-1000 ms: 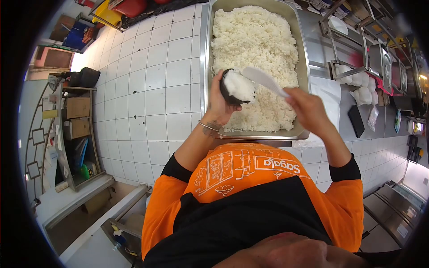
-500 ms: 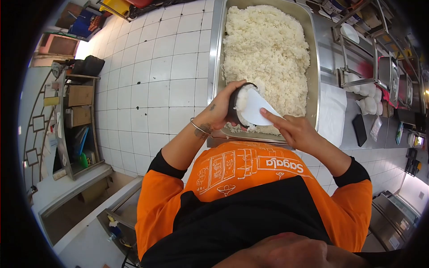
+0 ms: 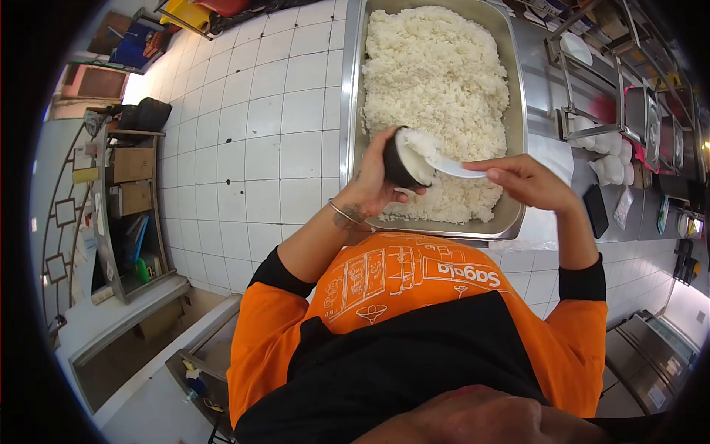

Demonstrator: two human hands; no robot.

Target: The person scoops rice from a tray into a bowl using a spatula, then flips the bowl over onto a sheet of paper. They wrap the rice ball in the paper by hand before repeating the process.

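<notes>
My left hand (image 3: 374,177) is wrapped around a small black bowl (image 3: 397,162), tilted with its mouth toward the right. White rice lies inside the bowl up to its rim. In my right hand (image 3: 531,182) is a white rice paddle (image 3: 457,169), seen nearly edge-on, with rice on its blade beside the bowl's mouth. Both hands are over the near end of a large metal tray (image 3: 520,111), which holds a thick bed of cooked white rice (image 3: 436,74).
Right of the tray, a steel counter (image 3: 534,70) carries a black phone-like slab (image 3: 595,211), a small clear bag (image 3: 623,207) and white stacked containers (image 3: 610,170) near a metal rack (image 3: 592,133). On the left, a shelf holds cardboard boxes (image 3: 133,161) beyond the tiled floor (image 3: 255,140).
The paddle has turned from lying flat across the bowl's mouth to nearly edge-on and drawn rightward with my right hand. The bowl has tipped, showing more of its black side.
</notes>
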